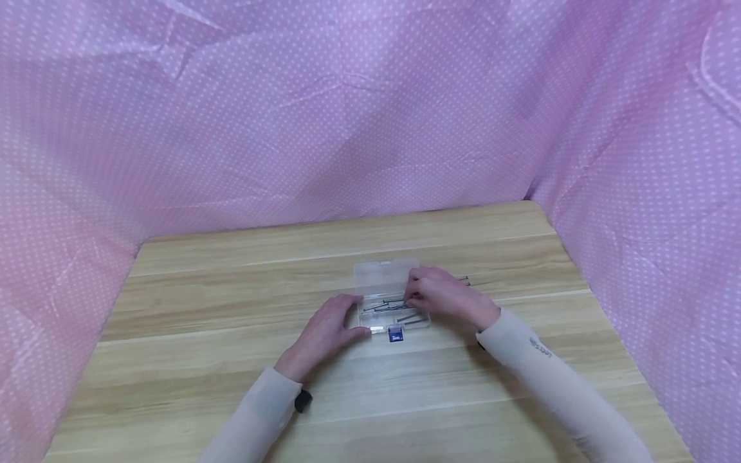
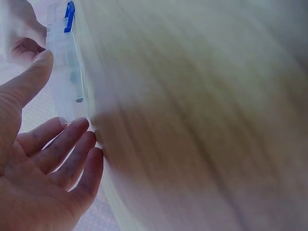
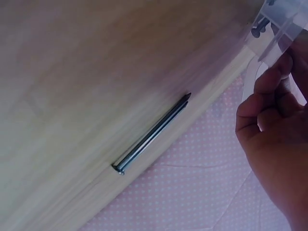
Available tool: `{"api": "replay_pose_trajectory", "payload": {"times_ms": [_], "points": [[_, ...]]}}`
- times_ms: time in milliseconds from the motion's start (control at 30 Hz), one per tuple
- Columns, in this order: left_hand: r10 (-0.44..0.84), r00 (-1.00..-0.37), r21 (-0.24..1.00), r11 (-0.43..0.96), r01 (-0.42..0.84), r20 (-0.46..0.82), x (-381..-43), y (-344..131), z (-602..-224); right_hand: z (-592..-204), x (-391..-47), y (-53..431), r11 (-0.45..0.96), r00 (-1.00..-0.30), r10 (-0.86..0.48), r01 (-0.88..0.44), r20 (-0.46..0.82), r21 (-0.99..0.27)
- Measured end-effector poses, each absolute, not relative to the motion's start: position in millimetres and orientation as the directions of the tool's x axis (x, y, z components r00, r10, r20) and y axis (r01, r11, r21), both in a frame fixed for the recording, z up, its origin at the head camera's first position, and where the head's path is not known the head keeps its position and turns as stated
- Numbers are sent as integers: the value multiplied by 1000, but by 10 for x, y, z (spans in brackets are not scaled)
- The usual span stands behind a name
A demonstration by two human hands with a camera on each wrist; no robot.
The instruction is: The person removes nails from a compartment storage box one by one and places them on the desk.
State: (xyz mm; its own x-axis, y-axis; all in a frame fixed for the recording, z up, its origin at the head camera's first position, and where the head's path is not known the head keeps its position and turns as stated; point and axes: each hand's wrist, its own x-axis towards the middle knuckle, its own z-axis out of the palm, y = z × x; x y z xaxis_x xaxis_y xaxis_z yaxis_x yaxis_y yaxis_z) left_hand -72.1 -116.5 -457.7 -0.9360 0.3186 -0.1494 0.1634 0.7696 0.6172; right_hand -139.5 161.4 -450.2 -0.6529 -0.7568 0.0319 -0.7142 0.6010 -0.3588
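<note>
On the table lies a clear plastic box (image 1: 366, 319), its lid (image 1: 382, 276) laid back behind it. Several steel nails (image 1: 376, 308) are in its rear section, and a few more nails (image 1: 412, 321) lie in the front right part. My left hand (image 1: 324, 331) holds the box's left end, thumb at the front corner and fingers at the side. Over the right end, my right hand (image 1: 437, 292) has thumb and fingertips together on a nail among those in the rear section; the fingers partly hide it.
Two loose nails (image 3: 151, 135) lie side by side on the wooden table (image 1: 231, 308), right of the box and behind my right hand. A blue latch (image 1: 395, 334) sticks out from the box's front. Pink dotted cloth (image 1: 347, 128) hangs behind the table and along its sides.
</note>
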Motion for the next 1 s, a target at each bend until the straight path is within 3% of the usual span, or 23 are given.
{"api": "replay_pose_trajectory", "payload": {"times_ms": [433, 1000], "points": [[331, -934, 613, 769, 183, -136, -731, -1162, -4586, -4472, -1396, 1662, 605, -664, -748, -681, -1, -411], [326, -936, 613, 769, 182, -131, -735, -1153, -4603, -4428, -1316, 1712, 619, -722, -690, -628, 55, -471]]}}
